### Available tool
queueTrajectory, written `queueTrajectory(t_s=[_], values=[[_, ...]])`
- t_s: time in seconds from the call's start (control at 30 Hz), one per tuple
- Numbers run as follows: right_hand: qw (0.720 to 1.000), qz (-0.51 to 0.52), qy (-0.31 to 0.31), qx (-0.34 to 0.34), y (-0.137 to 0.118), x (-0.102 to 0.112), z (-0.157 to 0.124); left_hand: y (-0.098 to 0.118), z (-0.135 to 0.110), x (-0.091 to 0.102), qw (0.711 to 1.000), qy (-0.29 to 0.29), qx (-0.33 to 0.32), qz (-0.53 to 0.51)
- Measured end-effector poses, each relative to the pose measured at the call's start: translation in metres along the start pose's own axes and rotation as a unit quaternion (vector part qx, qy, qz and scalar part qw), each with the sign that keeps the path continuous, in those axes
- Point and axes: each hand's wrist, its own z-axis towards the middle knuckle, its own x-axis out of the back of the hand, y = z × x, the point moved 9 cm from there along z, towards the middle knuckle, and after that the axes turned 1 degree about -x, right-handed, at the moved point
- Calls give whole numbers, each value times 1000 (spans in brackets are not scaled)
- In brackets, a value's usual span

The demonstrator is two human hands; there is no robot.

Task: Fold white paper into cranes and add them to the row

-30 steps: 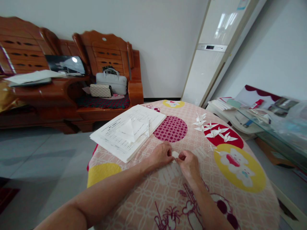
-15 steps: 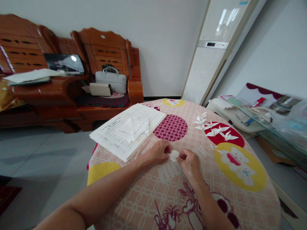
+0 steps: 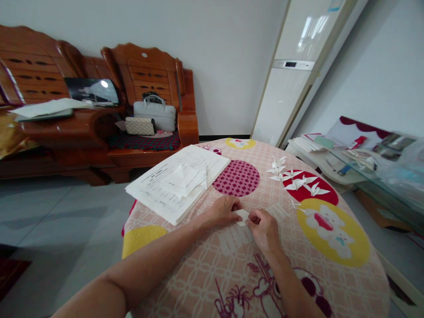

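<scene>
A small folded piece of white paper is pinched between my two hands, just over the middle of the table. My left hand has its fingers closed on the left edge of the paper. On its right edge, the thumb and fingers of my right hand are closed too. Several white folded paper cranes stand in a group beyond my right hand. To the left lies a stack of printed sheets, with white paper squares and a folded triangle on top.
The round table wears a patterned pink tablecloth. At the right stands a glass-topped stand with papers and plastic bags. Behind are wooden chairs holding a grey handbag, and a tall white air conditioner.
The paper has turned slightly between my fingers, and my left hand's fingertips sit a little further right. The whole view has shifted a bit. The cranes and sheets stay in place.
</scene>
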Motion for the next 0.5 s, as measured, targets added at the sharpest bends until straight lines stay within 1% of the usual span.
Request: queueTrajectory(t_s=[0.2, 0.33, 0.5], values=[[1000, 8, 4, -3, 2, 1, -1, 1, -3, 3, 998, 34, 10, 42], [999, 30, 6, -14, 6, 2, -2, 3, -5, 1, 999, 34, 16, 33], [999, 39, 12, -12, 5, 4, -2, 7, -8, 2, 999, 51, 10, 1]])
